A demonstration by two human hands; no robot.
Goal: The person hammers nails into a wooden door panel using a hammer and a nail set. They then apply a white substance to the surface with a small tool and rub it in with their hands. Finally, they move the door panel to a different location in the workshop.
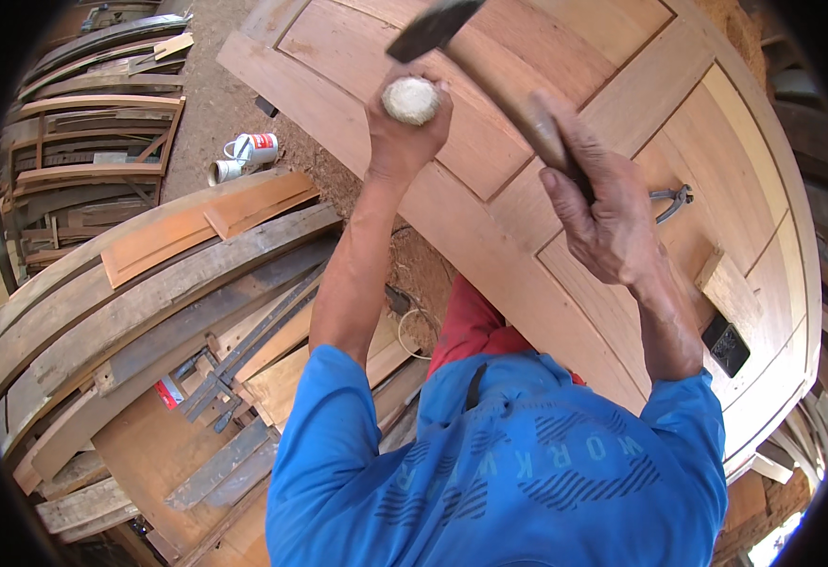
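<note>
Head view: left grip (408, 113) closed on pale lump (411, 99); right grip (595, 203) clasps hammer (490, 71); cans (244, 156) tipped, contents unclear.

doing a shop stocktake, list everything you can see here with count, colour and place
panelled door: one, reddish-brown wood, lying flat across the upper right
hammer: one, dark head with wooden handle, raised over the door
chisel handle: one, pale rounded end, upright on the door
pincers: one, dark metal, on the door at right
wood block: one, light brown, on the door's right side
phone: one, black, on the door below the block
cans: two, white, on the ground at upper left
planks: many, grey and brown, stacked at left
left hand: gripping the chisel handle
right hand: gripping the hammer
</note>
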